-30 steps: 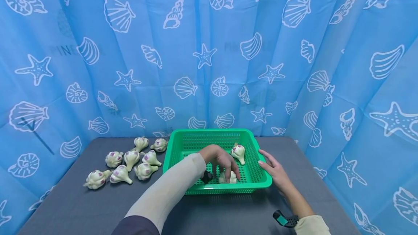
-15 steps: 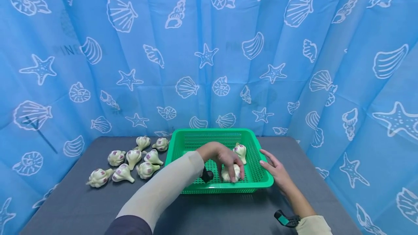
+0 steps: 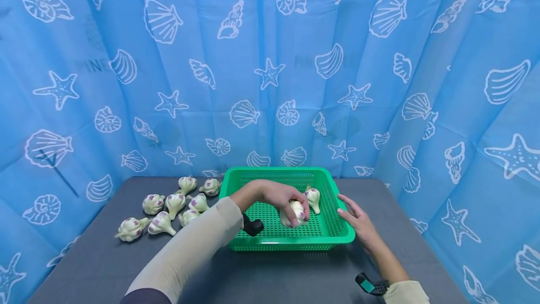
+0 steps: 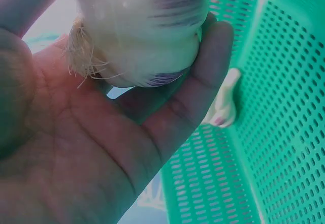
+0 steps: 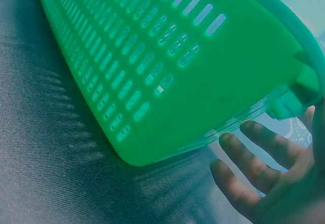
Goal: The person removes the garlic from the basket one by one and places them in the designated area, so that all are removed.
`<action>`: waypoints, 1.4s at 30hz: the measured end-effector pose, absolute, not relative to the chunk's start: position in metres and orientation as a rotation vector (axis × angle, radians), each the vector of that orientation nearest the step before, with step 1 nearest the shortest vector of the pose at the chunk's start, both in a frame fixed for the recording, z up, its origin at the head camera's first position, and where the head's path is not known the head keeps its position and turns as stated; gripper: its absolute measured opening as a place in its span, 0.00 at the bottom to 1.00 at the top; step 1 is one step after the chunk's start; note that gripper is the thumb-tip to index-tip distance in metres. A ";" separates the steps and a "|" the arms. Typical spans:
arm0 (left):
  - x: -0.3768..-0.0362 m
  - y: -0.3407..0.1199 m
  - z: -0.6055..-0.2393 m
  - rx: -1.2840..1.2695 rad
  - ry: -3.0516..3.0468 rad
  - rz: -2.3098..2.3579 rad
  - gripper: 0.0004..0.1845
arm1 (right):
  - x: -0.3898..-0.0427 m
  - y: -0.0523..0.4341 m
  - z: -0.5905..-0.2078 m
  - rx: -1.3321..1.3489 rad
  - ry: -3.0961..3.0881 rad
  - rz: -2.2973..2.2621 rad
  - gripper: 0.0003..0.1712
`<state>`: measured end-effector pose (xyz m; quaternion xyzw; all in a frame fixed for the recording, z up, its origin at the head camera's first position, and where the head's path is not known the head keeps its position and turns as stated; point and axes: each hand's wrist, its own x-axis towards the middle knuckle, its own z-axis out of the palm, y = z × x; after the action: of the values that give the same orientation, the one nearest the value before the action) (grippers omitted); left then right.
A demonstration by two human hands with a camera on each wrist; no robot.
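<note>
Left hand: fingers curled round a white, purple-streaked garlic bulb, held just above the floor of the green perforated plastic basket. Second garlic bulb lying inside, near the far right corner. Right hand: fingers straight and relaxed, against the basket's right rim, gripping nothing. Cluster of loose garlic bulbs on the grey table, left of the basket.

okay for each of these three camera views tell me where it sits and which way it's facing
Head: above, facing forward-down at the green perforated plastic basket and both forearms.
Left wrist: under the left hand, facing its palm, which grips a white purple-streaked garlic bulb.
Right wrist: beside the right hand, facing its straight fingers at the basket's wall.
All share the basket.
</note>
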<state>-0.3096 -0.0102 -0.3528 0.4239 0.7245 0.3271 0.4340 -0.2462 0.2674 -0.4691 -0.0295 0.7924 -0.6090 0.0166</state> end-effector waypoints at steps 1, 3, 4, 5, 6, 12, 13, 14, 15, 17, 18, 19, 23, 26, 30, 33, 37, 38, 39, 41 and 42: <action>-0.309 -0.015 -0.351 1.088 1.819 0.827 0.15 | -0.246 0.268 -0.469 -0.091 2.462 -1.894 0.36; -0.307 -0.026 -0.350 1.131 1.841 0.867 0.15 | -0.246 0.268 -0.470 -0.090 2.460 -1.892 0.36; -0.306 -0.031 -0.350 1.138 1.847 0.895 0.15 | -0.246 0.268 -0.470 -0.089 2.457 -1.894 0.36; -0.305 -0.036 -0.349 1.143 1.848 0.923 0.15 | -0.245 0.268 -0.470 -0.088 2.456 -1.895 0.36; -0.304 -0.041 -0.350 1.144 1.849 0.959 0.15 | -0.245 0.268 -0.470 -0.087 2.455 -1.897 0.36; -0.301 -0.070 -0.356 1.113 1.899 1.202 0.15 | -0.244 0.269 -0.468 -0.094 2.449 -1.905 0.36; -0.300 -0.075 -0.357 1.106 1.909 1.243 0.15 | -0.244 0.269 -0.468 -0.099 2.449 -1.905 0.36; -0.300 -0.079 -0.358 1.100 1.914 1.285 0.15 | -0.243 0.269 -0.468 -0.105 2.450 -1.904 0.36; -0.299 -0.083 -0.359 1.100 1.926 1.323 0.15 | -0.243 0.269 -0.468 -0.112 2.454 -1.902 0.35; -0.297 -0.091 -0.360 1.098 1.942 1.396 0.16 | -0.243 0.269 -0.469 -0.116 2.459 -1.899 0.35; -0.296 -0.095 -0.361 1.098 1.944 1.434 0.16 | -0.243 0.269 -0.469 -0.112 2.461 -1.900 0.35; -0.294 -0.099 -0.362 1.094 1.947 1.474 0.17 | -0.243 0.268 -0.469 -0.106 2.461 -1.903 0.35; -0.289 -0.116 -0.364 1.058 1.975 1.613 0.18 | -0.243 0.268 -0.470 -0.092 2.463 -1.907 0.35; -0.286 -0.130 -0.365 1.007 2.024 1.685 0.20 | -0.244 0.268 -0.470 -0.094 2.472 -1.900 0.35; -0.282 -0.151 -0.367 0.938 2.069 1.776 0.21 | -0.244 0.268 -0.470 -0.096 2.462 -1.915 0.34; -0.280 -0.167 -0.369 0.918 2.087 1.850 0.22 | -0.244 0.268 -0.470 -0.104 2.447 -1.935 0.34; -0.279 -0.189 -0.373 0.916 2.136 1.936 0.20 | -0.244 0.268 -0.469 -0.124 2.450 -1.934 0.34; -0.278 -0.194 -0.375 0.916 2.148 1.952 0.19 | -0.244 0.268 -0.469 -0.125 2.447 -1.936 0.34; -0.278 -0.199 -0.376 0.914 2.165 1.967 0.19 | -0.244 0.267 -0.469 -0.128 2.447 -1.937 0.34; -0.276 -0.209 -0.378 0.899 2.200 1.986 0.18 | -0.244 0.267 -0.468 -0.130 2.448 -1.938 0.34; -0.276 -0.214 -0.380 0.896 2.222 1.989 0.18 | -0.244 0.267 -0.468 -0.133 2.447 -1.938 0.34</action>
<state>-0.2756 -0.2139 -0.3797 0.2878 0.7134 0.6388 0.0138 -0.2439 0.2666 -0.4679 -0.0426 0.7832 -0.6202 0.0086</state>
